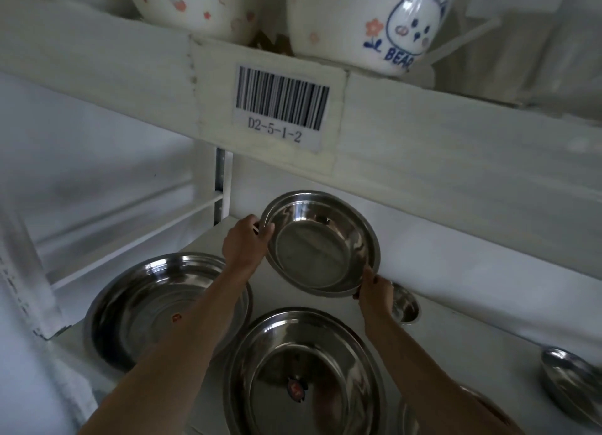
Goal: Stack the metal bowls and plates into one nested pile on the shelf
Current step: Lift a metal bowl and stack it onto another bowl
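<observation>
Held tilted above the shelf [439,324]: a metal bowl [321,242], pinched at its 9 o'clock rim by the left hand [247,242] and at its 5 o'clock rim by the right hand [374,291], fingertips only. Likely to slip or clang if swung up into the upper shelf beam [423,148] close overhead at 12, or dropped askew onto the large plate [303,376] at 6. More room at 8 o'clock over the wide bowl [156,304]; tighter at 4, beside the small bowl [405,304].

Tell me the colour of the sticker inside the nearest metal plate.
Red sticker, in the head view.
</observation>
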Motion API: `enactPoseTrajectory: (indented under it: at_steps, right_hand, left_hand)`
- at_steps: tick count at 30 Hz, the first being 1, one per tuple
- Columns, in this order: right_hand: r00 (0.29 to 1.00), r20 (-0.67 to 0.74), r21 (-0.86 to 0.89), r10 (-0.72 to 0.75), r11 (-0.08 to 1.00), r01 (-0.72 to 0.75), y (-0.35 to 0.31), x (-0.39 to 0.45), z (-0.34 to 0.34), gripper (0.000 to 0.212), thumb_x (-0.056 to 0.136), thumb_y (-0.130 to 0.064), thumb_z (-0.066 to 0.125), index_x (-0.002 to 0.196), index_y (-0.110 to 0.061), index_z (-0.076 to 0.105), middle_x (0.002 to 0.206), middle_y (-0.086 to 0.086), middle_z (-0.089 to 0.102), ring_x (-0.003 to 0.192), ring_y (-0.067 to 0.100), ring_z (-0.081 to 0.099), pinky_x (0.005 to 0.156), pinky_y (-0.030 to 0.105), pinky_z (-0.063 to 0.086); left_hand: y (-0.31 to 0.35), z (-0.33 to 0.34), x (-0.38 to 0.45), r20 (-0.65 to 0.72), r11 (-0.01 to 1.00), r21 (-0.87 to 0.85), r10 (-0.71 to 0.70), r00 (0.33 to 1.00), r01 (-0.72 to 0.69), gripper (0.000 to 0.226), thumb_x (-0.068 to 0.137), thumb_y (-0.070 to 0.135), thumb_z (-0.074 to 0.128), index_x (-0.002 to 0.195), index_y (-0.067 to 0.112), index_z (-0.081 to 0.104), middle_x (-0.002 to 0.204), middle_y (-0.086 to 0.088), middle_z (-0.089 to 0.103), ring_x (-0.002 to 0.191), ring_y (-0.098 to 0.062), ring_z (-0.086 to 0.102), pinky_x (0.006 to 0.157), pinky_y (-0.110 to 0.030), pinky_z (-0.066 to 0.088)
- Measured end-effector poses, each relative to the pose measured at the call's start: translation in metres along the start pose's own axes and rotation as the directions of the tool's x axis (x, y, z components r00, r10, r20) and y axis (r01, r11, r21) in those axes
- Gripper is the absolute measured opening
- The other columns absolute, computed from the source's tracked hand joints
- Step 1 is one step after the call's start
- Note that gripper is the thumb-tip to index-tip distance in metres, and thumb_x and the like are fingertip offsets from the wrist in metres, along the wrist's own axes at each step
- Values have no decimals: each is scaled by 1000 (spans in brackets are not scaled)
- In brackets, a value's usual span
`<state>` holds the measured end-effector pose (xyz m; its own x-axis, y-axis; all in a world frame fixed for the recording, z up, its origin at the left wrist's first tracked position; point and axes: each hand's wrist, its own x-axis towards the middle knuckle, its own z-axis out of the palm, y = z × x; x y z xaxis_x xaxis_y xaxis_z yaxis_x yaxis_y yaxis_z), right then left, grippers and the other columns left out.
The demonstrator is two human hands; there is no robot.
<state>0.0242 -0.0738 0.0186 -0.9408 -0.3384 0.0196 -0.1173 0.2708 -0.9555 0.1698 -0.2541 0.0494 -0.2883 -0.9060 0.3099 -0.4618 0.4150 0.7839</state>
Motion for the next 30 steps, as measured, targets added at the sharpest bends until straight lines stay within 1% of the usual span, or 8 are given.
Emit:
enactPoseTrajectory:
  at_steps: [4, 7, 10, 12, 16, 22, 25, 30]
  right_hand:
    - [1000, -7, -10, -30, 1000, 30, -6, -20, -21, 48, 100, -27, 44, 53, -15, 44, 53, 4, 48, 51, 19, 44, 65, 37, 39]
    - [999, 11, -20, -43, 999, 43, -3, -35, -34, 42, 100, -26, 46, 60, -15, 46, 56, 6, 50, 54, 21, 47, 64, 41, 43]
    - [995, 13, -83, -99, 992, 99, 8, -49, -42, 42, 98, -21, 48, 57, -11, 51, 58, 13, 56, 58, 26, 53, 62, 40, 44]
    - [995, 27, -133, -99, 986, 101, 17, -59, -47, 40, 97, -22, 48, 61, -6, 57, 65, 20, 62, 62, 30, 58, 61, 40, 46]
    - [995, 70, -165, -70, 983, 80, 31, -80, -57, 38, 97, -23, 49, 72, 2, 63, 66, 19, 60, 63, 24, 55, 62, 32, 40]
    - [991, 132, -277, -24, 959, 60, 47, -110, -72, 36, 100, -27, 43, 72, -10, 58, 64, 4, 54, 64, 19, 48, 59, 31, 37]
    - [990, 143, -326, -1, 944, 48, 56, -119, -78, 32, 99, -27, 41, 78, -9, 57, 75, 8, 57, 74, 22, 52, 65, 31, 37]
    - [995, 87, -346, 38, 938, -6, 61, -133, -83, 30, 96, -22, 47, 93, 1, 65, 93, 21, 66, 87, 30, 59, 71, 31, 37]
  left_hand:
    - [7, -23, -30, -10, 996, -80, 42, 999, -43, 35, 93, 43, 51, 92, 11, 64, 80, 1, 65, 69, -13, 57, 61, -24, 38]
    - [6, -39, -59, -3, 989, -142, 43, 999, -43, 34, 94, 43, 50, 94, 12, 62, 78, 5, 63, 67, -9, 59, 60, -22, 42]
    - [3, -56, -92, 26, 982, -190, -1, 1000, 6, 23, 95, 40, 51, 87, 19, 57, 70, 12, 58, 64, -1, 56, 55, -16, 37]
    - [0, -62, -112, 22, 974, -222, -30, 999, 34, 23, 94, 39, 52, 85, 19, 57, 70, 9, 59, 64, -1, 55, 54, -16, 35]
    - [-7, -66, -146, -31, 971, -221, -104, 994, 95, 19, 94, 32, 54, 84, 17, 58, 66, 11, 56, 62, 2, 51, 54, -14, 32]
    - [-28, -59, -185, -36, 948, -207, -253, 967, 241, 26, 94, 37, 53, 90, 13, 62, 75, 0, 63, 65, -11, 57, 60, -25, 39]
    - [-30, -59, -204, -41, 949, -193, -263, 964, 250, 24, 95, 34, 53, 80, 16, 59, 67, 3, 58, 60, -9, 54, 54, -22, 36]
    - [-37, -57, -227, -50, 949, -206, -255, 966, 240, 34, 94, 28, 54, 63, 15, 52, 58, -6, 55, 53, -16, 50, 53, -25, 37]
